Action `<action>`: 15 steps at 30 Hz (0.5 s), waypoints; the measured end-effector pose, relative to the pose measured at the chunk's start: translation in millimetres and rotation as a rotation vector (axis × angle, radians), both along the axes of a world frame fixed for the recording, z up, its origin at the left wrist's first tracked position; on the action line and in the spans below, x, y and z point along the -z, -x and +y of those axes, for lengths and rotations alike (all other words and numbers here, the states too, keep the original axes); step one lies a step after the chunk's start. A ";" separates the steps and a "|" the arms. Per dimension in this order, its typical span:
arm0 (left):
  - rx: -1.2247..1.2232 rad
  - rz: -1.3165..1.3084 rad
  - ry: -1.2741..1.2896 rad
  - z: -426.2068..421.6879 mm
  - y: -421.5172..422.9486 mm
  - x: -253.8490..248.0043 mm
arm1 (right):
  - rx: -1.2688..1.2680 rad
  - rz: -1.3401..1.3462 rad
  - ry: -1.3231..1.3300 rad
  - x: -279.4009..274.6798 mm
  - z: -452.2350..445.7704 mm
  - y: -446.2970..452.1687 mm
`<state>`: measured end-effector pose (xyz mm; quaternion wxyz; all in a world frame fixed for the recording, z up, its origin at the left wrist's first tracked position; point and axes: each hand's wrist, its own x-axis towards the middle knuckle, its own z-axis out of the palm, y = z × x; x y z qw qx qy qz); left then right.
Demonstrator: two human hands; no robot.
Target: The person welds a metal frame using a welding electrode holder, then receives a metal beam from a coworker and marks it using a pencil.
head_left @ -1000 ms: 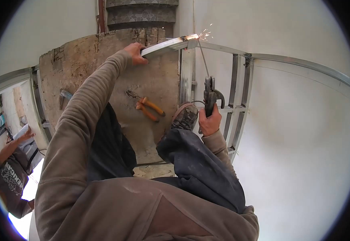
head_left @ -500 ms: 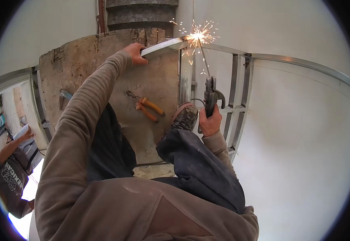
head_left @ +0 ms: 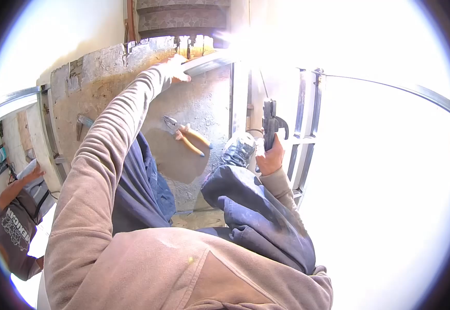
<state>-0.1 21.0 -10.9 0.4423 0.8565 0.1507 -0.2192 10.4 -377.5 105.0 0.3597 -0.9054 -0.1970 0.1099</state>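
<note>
My left hand (head_left: 177, 70) is closed on the near end of a metal bar (head_left: 207, 63), above a worn wooden board (head_left: 132, 62). In my right hand (head_left: 271, 155) is a black electrode holder (head_left: 270, 121), gripped from below. A thin welding rod (head_left: 263, 82) runs up from it into a blinding white glare (head_left: 250, 44) at the bar's far end. The glare hides the rod's tip and the joint. Pliers with orange handles (head_left: 191, 140) lie on the board between my arms.
A hammer-like tool (head_left: 83, 124) lies on the board beside my left sleeve. Metal framing (head_left: 307, 103) stands at the right. My shoe (head_left: 238, 150) is near my right hand. Another person (head_left: 16, 222) is at the far left. Stone-patterned steps (head_left: 182, 19) rise at the top.
Small sparks at the rod's tip have grown into an intense white glare that lights the wall, board and clothing. Both of my hands keep nearly the same position.
</note>
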 end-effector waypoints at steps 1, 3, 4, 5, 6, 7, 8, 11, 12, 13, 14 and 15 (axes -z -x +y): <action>0.008 -0.003 -0.010 -0.1 -0.1 -2.8 | 0.022 0.032 -0.013 -0.1 -0.5 0.8; 0.017 -0.011 -0.014 0.6 -0.4 -2.4 | 0.064 0.095 -0.040 -1.8 0.7 1.2; 0.013 -0.010 -0.001 0.9 0.0 0.2 | 0.064 0.090 -0.051 -1.4 1.1 1.4; 0.009 -0.011 0.011 1.7 0.0 2.2 | 0.063 0.084 -0.064 -0.3 1.5 1.1; 0.005 -0.012 0.024 0.3 0.3 1.8 | 0.062 0.078 -0.075 -0.4 0.5 1.2; -0.001 -0.012 0.024 0.2 0.6 1.7 | 0.061 0.076 -0.072 -0.7 1.3 1.0; -0.007 -0.012 0.025 -0.4 1.1 1.6 | 0.060 0.075 -0.070 -1.8 2.4 0.9; -0.009 -0.010 0.023 -0.7 1.5 2.0 | 0.055 0.069 -0.057 0.0 1.0 0.6; -0.008 -0.009 0.022 -0.8 1.8 1.7 | 0.053 0.067 -0.051 0.9 0.2 0.6; -0.010 -0.004 0.017 -0.5 1.9 1.4 | 0.050 0.064 -0.046 1.2 0.5 0.6; -0.012 0.002 0.012 -1.0 2.1 1.0 | 0.047 0.060 -0.040 1.1 0.3 0.6; -0.014 0.007 0.008 -1.2 1.9 0.3 | 0.044 0.056 -0.033 1.0 0.6 0.4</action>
